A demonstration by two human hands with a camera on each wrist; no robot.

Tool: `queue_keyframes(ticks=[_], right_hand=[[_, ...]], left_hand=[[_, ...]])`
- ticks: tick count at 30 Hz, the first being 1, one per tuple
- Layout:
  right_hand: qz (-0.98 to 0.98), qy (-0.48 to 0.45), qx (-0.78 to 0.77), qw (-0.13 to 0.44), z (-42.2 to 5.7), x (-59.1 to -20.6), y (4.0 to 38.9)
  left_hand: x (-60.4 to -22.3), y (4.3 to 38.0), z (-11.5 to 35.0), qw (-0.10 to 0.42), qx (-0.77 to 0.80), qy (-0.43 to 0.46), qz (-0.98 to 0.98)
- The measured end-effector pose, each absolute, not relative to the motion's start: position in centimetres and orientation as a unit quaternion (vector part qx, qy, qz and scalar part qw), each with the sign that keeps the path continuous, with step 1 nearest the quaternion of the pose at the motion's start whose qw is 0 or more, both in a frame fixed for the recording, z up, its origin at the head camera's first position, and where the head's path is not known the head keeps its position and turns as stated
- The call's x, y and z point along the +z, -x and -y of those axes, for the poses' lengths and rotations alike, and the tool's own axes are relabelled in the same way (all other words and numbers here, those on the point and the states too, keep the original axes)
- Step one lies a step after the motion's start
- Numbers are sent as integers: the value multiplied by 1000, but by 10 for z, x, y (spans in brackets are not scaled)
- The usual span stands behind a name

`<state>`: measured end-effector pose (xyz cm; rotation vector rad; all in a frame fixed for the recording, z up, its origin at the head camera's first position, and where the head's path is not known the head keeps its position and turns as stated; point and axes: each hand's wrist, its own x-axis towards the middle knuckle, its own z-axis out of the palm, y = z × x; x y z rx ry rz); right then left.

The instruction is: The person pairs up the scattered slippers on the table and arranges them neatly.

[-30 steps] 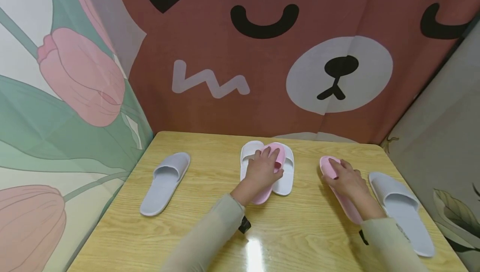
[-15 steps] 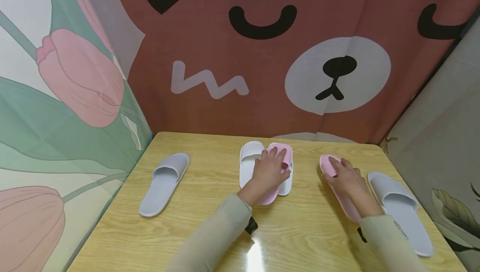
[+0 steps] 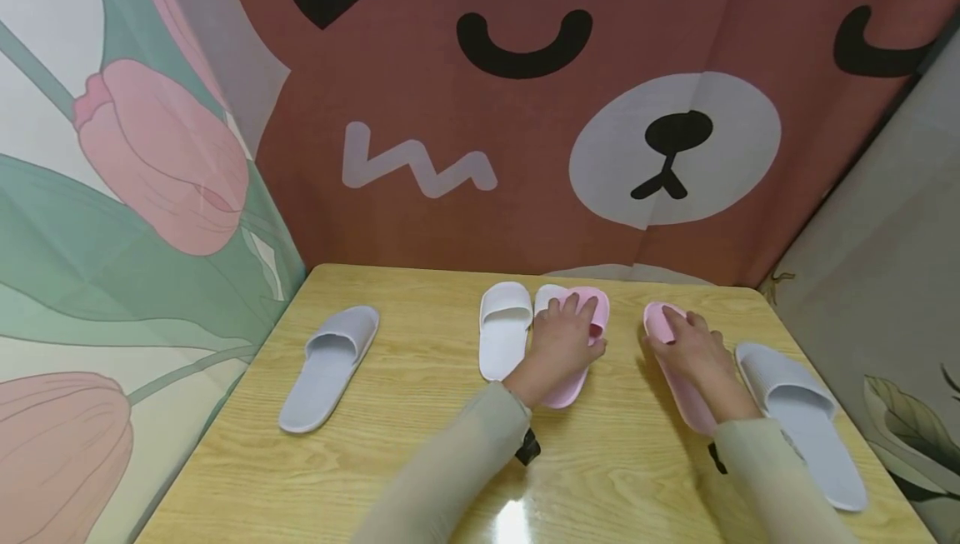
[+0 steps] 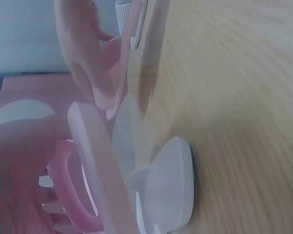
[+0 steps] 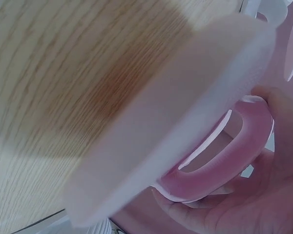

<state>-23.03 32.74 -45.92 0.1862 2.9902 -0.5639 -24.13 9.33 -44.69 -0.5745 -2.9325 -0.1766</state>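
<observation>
In the head view my left hand (image 3: 562, 340) grips a pink slipper (image 3: 564, 394) across its strap. That slipper overlaps the right one of two white slippers (image 3: 504, 344). My right hand (image 3: 693, 352) grips a second pink slipper (image 3: 657, 319) by the strap, off to the right. The left wrist view has the near pink slipper (image 4: 95, 156) raised off the tabletop beside a white slipper (image 4: 173, 180). In the right wrist view the thumb and fingers (image 5: 276, 122) close round the pink strap (image 5: 229, 170), and the sole casts a shadow on the wood.
A grey slipper (image 3: 330, 369) lies on the left of the wooden table (image 3: 420, 444). Its look-alike, another grey slipper (image 3: 810, 419), lies at the right beside my right forearm. A bear-print curtain (image 3: 420, 227) hangs behind the table, with printed cloth on both sides.
My left hand has carried its pink slipper right, uncovering the left white slipper and partly baring the right one. My right hand has moved its slipper slightly farther from me.
</observation>
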Motion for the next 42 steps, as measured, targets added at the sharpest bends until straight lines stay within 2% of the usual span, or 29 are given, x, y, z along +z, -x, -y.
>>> queue_keyframes(ticks=[6, 17, 31, 42], right_hand=[[-978, -72, -186, 65, -329, -458, 235], [-977, -82, -179, 79, -334, -460, 240], [-976, -74, -188, 79, -338, -461, 248], [-975, -77, -194, 77, -344, -462, 250]], left_hand=[[-454, 244, -106, 85, -55, 192, 976], [-453, 248, -124, 59, -58, 183, 980], [-453, 247, -152, 75, -20, 193, 978], [-457, 248, -164, 51, -13, 181, 982]])
